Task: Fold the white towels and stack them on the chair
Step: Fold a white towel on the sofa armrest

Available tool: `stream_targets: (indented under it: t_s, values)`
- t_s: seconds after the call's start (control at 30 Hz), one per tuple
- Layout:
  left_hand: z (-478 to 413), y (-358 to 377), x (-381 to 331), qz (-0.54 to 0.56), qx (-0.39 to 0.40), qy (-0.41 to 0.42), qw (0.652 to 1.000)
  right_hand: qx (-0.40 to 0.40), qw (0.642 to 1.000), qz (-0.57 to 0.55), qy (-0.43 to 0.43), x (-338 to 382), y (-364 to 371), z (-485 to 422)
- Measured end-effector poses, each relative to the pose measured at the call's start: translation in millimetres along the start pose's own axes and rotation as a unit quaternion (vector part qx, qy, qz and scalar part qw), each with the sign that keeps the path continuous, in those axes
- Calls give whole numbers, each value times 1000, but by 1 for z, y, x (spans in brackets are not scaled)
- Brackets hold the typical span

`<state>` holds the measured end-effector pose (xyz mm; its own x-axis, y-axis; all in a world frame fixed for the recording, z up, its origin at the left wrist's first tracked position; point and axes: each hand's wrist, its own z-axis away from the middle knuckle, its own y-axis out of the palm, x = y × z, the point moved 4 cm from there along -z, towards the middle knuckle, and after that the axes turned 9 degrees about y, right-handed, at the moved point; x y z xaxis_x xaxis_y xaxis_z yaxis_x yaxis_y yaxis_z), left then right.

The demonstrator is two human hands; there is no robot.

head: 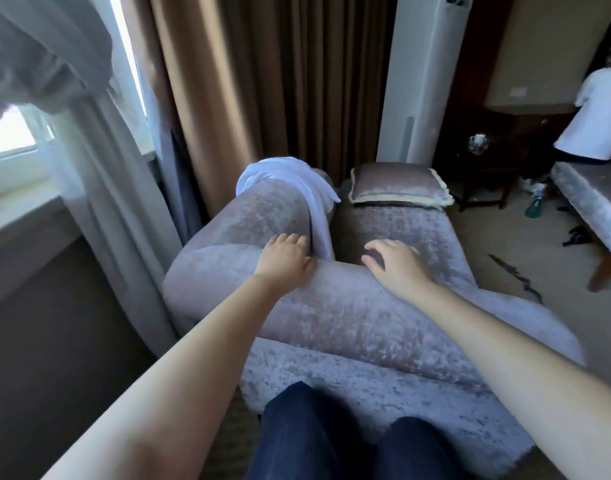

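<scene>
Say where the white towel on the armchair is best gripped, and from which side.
Probably the tail of the white towel that hangs down the inner face of the armrest: it falls free as a narrow strip, easy to pinch. Come from the side of the seat with the left hand, which lies right beside it.

Window (9, 140) daylight from left; soft, edge-warped

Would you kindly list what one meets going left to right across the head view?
Sheer white curtain, heavy brown curtain, draped white towel, fringed grey velvet cushion, dark wooden side table, person in a white shirt.
</scene>
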<state>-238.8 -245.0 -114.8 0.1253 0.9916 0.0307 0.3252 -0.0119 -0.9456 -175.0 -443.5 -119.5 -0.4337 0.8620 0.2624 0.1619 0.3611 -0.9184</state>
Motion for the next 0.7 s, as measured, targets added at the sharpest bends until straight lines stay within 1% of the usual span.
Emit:
stream_targets:
  t_s: [0.17, 0.27, 0.3, 0.47, 0.57, 0.6, 0.7]
  values:
    - [-14, 17, 24, 17, -10, -21, 1000, -28, 998, -49, 16, 11, 29, -29]
    - [-35, 20, 37, 9, -74, -15, 997, -62, 995, -72, 26, 16, 39, -53]
    - [-44, 21, 42, -1, -94, -11, 995, -69, 995, -70, 24, 18, 43, -62]
    - [-90, 41, 61, -15, -97, 0, 995, -67, 996, -46, 40, 21, 70, -114]
    - [-115, 55, 73, -10, -123, 7, 992, -70, 994, -52, 64, 22, 82, -151]
    - [-123, 58, 80, -7, -138, -3, 990, -73, 993, -55, 73, 23, 86, -164]
    - [-142, 68, 105, 23, -166, -76, 983, -67, 991, -67, 91, 28, 99, -202]
